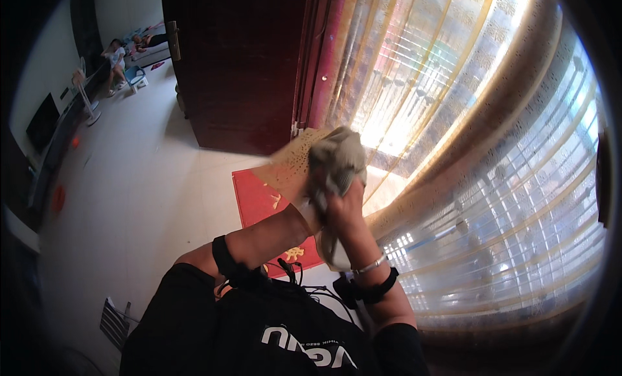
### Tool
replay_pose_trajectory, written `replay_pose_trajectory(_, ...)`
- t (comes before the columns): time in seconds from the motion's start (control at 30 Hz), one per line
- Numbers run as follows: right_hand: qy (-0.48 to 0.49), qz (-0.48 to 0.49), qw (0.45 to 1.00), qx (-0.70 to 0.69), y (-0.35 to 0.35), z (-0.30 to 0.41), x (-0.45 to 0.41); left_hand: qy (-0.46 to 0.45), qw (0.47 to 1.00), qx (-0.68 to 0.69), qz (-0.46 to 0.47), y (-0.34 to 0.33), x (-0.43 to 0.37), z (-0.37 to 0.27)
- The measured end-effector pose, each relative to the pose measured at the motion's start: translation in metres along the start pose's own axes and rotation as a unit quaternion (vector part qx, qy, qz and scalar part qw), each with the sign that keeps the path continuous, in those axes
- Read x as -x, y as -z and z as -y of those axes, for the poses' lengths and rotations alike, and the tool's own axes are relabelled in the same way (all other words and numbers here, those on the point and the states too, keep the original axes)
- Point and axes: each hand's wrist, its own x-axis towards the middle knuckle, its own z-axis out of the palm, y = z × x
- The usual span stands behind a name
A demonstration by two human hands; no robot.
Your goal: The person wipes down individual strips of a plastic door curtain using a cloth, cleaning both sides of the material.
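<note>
A crumpled grey striped cloth (342, 157) is in my right hand (347, 206), blurred by motion. The cloth lies against a translucent, yellowish plastic curtain strip (291, 160) dotted with what look like water drops. My left forearm (269, 232) reaches in from the left and ends at the strip's edge. Strip, cloth and right hand hide most of my left hand, so its grip does not show. Below both arms, a red doormat (255, 196) with yellow lettering lies on the floor.
More printed plastic door-curtain strips (486, 230) hang on the right, lit from behind. A dark red door (238, 70) stands ajar ahead. Far left are a pedestal fan (86, 92), a seated person (115, 65), a blue-and-white chair (136, 77) and someone lying down (150, 41). A slatted seat (114, 322) stands lower left.
</note>
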Motion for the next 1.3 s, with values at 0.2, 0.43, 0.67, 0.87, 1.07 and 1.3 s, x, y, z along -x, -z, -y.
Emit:
replay_pose_trajectory(0.2, -0.152, -0.046, 0.978, -0.136, 0.027, -0.071, -0.039, 0.077, 0.995, 0.02, -0.056, -0.001, 0.003, 0.011)
replay_pose_trajectory(0.43, -0.165, -0.123, 0.945, -0.254, 0.051, -0.004, 0.015, 0.044, 0.994, -0.093, -0.024, -0.029, 0.001, -0.026)
replay_pose_trajectory(0.67, 0.177, 0.004, 0.973, 0.149, 0.011, 0.022, 0.019, -0.072, 0.996, 0.017, 0.048, 0.031, -0.01, 0.021)
replay_pose_trajectory(0.87, 0.067, -0.075, 0.995, -0.002, 0.015, 0.015, 0.002, -0.023, 0.991, -0.077, -0.108, -0.007, -0.015, 0.004)
replay_pose_trajectory(1.07, 0.048, -0.18, 0.982, -0.028, -0.002, 0.019, 0.006, 0.022, 0.993, -0.055, -0.107, -0.047, -0.002, -0.012)
replay_pose_trajectory(1.3, 0.09, -0.095, 0.991, 0.022, 0.012, 0.016, -0.006, -0.044, 0.989, -0.02, -0.141, -0.014, -0.011, 0.003)
